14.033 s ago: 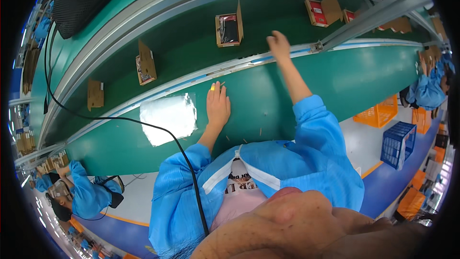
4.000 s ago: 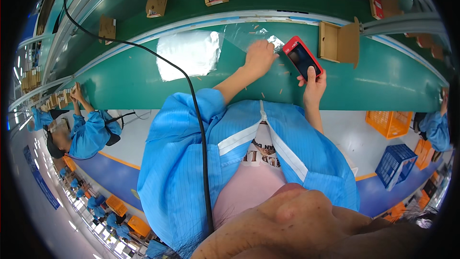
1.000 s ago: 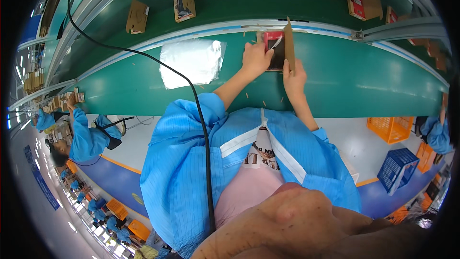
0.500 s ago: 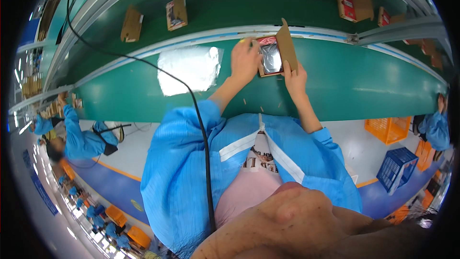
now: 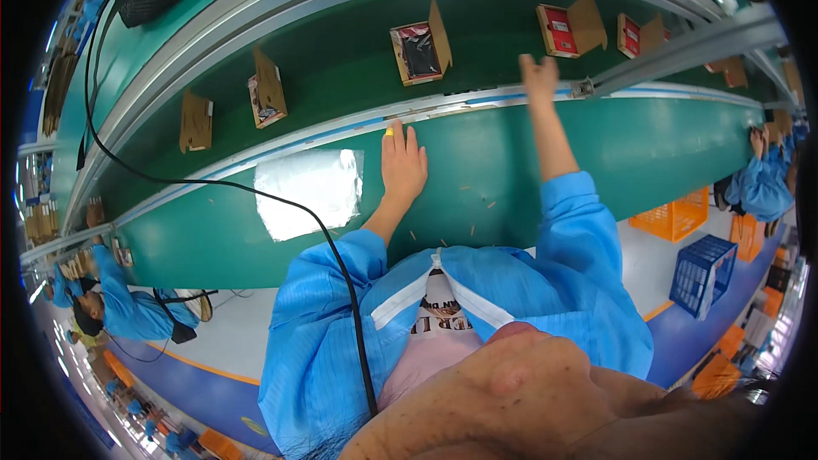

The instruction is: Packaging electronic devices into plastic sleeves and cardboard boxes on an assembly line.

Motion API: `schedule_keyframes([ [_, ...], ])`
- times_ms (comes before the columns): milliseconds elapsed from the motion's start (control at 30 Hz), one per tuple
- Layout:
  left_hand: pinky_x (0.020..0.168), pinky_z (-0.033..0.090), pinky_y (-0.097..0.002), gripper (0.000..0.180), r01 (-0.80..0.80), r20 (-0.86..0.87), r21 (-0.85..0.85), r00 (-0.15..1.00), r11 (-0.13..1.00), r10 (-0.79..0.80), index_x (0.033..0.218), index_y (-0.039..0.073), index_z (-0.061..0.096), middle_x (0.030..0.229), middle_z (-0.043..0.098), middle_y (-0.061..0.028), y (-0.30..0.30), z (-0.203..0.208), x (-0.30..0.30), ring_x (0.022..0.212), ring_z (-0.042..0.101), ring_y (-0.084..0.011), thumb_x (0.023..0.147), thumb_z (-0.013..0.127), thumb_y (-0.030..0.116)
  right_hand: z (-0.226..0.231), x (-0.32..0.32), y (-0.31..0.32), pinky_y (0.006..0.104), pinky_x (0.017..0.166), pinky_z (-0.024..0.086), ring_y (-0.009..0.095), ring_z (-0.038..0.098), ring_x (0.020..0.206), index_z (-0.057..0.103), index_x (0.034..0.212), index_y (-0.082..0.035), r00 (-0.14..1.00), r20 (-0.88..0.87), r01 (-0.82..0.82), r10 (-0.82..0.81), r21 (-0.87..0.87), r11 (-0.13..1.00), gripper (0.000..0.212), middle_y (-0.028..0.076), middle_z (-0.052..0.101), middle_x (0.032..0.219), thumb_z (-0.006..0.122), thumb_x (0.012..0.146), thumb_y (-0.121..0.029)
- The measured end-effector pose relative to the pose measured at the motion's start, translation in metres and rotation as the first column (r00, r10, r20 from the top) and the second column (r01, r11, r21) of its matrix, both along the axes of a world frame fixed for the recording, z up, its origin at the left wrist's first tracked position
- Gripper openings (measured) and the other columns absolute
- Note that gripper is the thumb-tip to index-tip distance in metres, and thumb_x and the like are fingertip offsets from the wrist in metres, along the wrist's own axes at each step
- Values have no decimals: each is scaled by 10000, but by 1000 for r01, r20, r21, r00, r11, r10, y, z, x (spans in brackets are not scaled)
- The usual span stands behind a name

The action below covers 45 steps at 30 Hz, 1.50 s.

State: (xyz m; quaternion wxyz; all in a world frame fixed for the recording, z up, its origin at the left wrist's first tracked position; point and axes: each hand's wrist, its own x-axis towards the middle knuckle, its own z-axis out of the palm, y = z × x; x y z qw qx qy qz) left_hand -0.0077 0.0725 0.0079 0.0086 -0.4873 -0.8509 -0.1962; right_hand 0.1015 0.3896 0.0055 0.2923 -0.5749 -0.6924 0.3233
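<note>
My left hand (image 5: 403,162) is empty, fingers stretched out, and lies at the rail's near edge on the green table. Right of it and farther out, my right hand (image 5: 538,81) reaches over the rail with its fingers apart. It holds nothing and is just short of an open cardboard box (image 5: 581,27) with a red content (image 5: 557,31). Beyond my hands, on the dark green belt, stands another open box (image 5: 440,38) with a dark, shiny wrapped item (image 5: 418,51) inside. To the left of my left hand lies a pile of clear plastic bags (image 5: 307,194).
More open boxes sit on the belt: two at left (image 5: 271,89) (image 5: 197,122) and several at right, one with red content (image 5: 630,37). A metal rail (image 5: 477,102) separates belt and table. A black cable (image 5: 213,182) hangs across. Orange (image 5: 673,215) and blue crates (image 5: 703,277) stand on the floor.
The box with the dark wrapped item has gone from my hands to the belt. Both hands have let go; the right has moved out over the rail, the left down to the table.
</note>
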Motion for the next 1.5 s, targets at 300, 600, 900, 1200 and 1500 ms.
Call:
schedule_keyframes([
  [300,1074,283,-489,490,1,26,-18,1000,1000,0,1245,-61,463,1387,343,-277,1,3,-3,1250,362,-429,844,568,201,-38,33,132,486,878,411,396,598,976,567,1118,45,913,262,284,-312,139,949,668,234,638,1039,669,763,-512],
  [600,1080,306,-458,414,84,31,123,996,989,-88,1190,-53,517,1354,417,-228,-7,-1,-6,1267,390,-381,821,563,129,-10,55,46,466,701,498,405,635,766,638,937,38,1000,13,27,-28,113,993,427,234,653,813,489,938,-363],
  [900,1073,317,-455,429,100,-23,84,995,991,-98,1211,-42,511,1363,414,-226,-6,-2,1,1276,384,-378,823,568,130,44,136,-128,341,777,448,294,533,917,598,1211,-137,947,27,-322,321,104,941,431,162,548,1059,652,784,-102],
  [1200,1090,295,-461,488,86,-62,57,995,995,-83,1268,-40,459,1410,360,-221,-18,2,5,1317,343,-369,825,574,129,50,146,-168,414,826,470,353,543,1006,588,1217,-147,817,489,-560,306,545,624,396,174,550,1169,616,826,-94],
  [1500,1108,207,-509,699,-232,-103,-55,969,971,225,1309,-143,359,1439,243,-329,-99,-10,-18,1353,234,-453,847,580,333,0,248,-122,372,837,468,240,554,948,473,1215,96,979,-170,132,-116,84,988,523,192,557,1123,620,901,-297],
])
